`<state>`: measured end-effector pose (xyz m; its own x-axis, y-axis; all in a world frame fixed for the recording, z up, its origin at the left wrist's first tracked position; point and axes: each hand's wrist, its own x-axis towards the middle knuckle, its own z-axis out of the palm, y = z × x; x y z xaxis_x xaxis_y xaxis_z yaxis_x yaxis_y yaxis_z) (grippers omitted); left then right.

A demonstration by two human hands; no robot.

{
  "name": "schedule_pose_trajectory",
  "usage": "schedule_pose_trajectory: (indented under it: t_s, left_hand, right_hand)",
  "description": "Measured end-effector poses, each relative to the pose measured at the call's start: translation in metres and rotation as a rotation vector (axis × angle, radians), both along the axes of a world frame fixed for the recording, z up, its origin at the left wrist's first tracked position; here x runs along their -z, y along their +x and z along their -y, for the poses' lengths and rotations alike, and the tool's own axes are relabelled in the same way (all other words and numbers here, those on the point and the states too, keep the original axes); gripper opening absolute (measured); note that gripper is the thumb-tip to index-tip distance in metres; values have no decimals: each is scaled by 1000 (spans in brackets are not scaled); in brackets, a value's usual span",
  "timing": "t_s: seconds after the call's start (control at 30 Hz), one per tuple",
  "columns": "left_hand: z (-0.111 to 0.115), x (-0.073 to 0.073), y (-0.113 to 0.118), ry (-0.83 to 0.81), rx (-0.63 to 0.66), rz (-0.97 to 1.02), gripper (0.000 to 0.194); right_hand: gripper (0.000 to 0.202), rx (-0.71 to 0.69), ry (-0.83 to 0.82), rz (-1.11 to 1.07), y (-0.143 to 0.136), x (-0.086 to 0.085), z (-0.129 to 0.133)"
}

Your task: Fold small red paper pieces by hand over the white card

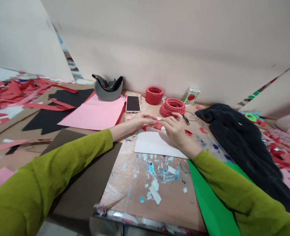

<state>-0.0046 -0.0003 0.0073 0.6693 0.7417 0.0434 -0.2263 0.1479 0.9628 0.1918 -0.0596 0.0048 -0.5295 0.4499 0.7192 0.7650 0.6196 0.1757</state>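
Note:
My left hand (138,122) and my right hand (174,129) meet over the far edge of a white sheet (154,144) on the table. Both pinch a small red paper piece (158,125) between their fingertips. How the piece is folded is too small to tell. Two red woven paper rings (154,95) (173,107) stand just beyond the hands. Small red folded scraps (188,132) lie to the right of my right hand. Both sleeves are olive green.
A phone (133,103) lies beside pink paper (96,113) and a grey headset piece (108,88). Black paper (49,114), a brown sheet (86,183) and red strips (17,91) cover the left. A dark garment (243,141) and green paper (211,200) lie right. Scissors (187,118) and a small carton (190,96) sit by the wall.

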Motion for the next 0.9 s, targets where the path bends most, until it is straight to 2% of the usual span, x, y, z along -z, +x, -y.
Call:
schedule_pose_trajectory:
  t_s: [0.13,0.47,0.7,0.9]
  left_hand:
    - [-2,2,0,-6,3,12,31]
    - [-1,3,-1,53,4,-4,32]
    - [-7,12,-1,149,-70,-51,39]
    - [-14,14,2,257,-92,-134,33]
  right_hand:
    - [18,7,2,17,-1,-2,2]
    - [18,-103,-39,-55,0,1,-2]
    - [18,-53,-54,-10,-3,-1,0]
    - [11,-21,-67,-24,-4,1,-2]
